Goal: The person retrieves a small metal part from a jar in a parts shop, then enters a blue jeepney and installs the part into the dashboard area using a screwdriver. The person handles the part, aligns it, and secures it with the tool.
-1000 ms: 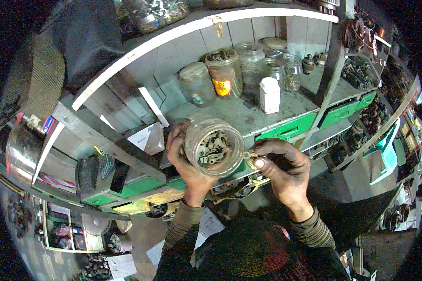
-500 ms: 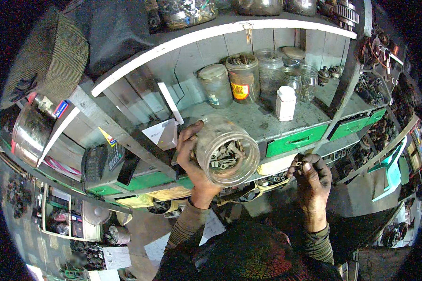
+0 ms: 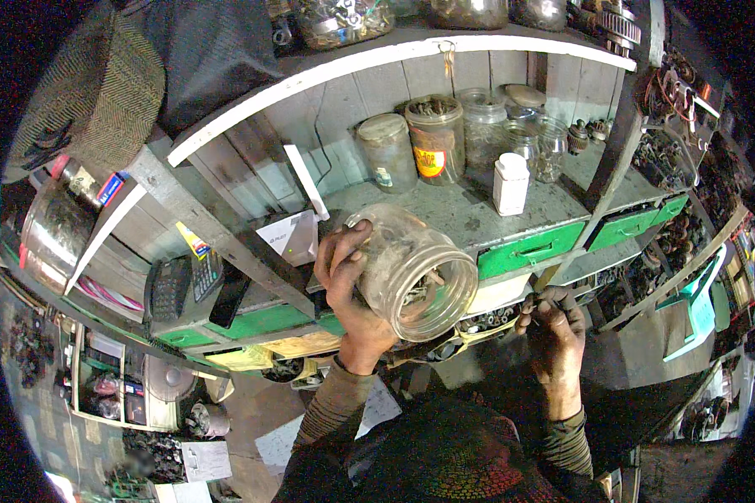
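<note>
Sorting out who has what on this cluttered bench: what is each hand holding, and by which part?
The left hand grips the clear glass jar of metal parts around its side wall. The right hand pinches something too small to identify.

A jar [image 3: 415,272] lay tilted in the left hand [image 3: 351,289], small metal parts inside it, its mouth toward the person. To its right and lower, apart from it, was the right hand [image 3: 556,331]. Behind both ran a shelf [image 3: 478,214] carrying a row of jars [image 3: 434,138] with a small bottle [image 3: 510,184] before them. Drawers [image 3: 528,249] sat beneath the shelf. A calculator [image 3: 183,283] lay left of the jar.
</note>
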Demonstrator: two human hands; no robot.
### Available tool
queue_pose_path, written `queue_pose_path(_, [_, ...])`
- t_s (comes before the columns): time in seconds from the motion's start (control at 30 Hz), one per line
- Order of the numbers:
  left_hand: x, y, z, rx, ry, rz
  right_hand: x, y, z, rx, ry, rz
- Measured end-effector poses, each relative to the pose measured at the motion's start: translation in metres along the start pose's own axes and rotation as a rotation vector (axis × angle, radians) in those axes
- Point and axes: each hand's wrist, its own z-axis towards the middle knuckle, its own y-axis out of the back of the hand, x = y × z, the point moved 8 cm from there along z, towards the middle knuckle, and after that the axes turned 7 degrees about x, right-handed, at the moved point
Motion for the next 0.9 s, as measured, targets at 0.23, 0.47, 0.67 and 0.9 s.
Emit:
queue_pose_path(0.23, [-0.004, -0.003, -0.004, 0.008, 0.026, -0.015, 0.062, -0.069, -0.022, 0.085, 0.277, -0.704])
queue_pose_path(0.47, [-0.011, -0.005, -0.008, 0.028, 0.002, 0.040, 0.077, -0.153, -0.027, 0.326, 0.704, -1.247])
queue_pose_path(0.67, [-0.006, -0.002, -0.010, 0.075, 0.051, 0.058, 0.065, -0.175, -0.014, 0.692, 0.550, -1.605])
queue_pose_path(0.9, [-0.015, -0.004, -0.005, 0.126, -0.039, 0.194, 0.041, -0.176, 0.005, 0.931, 0.314, -1.871])
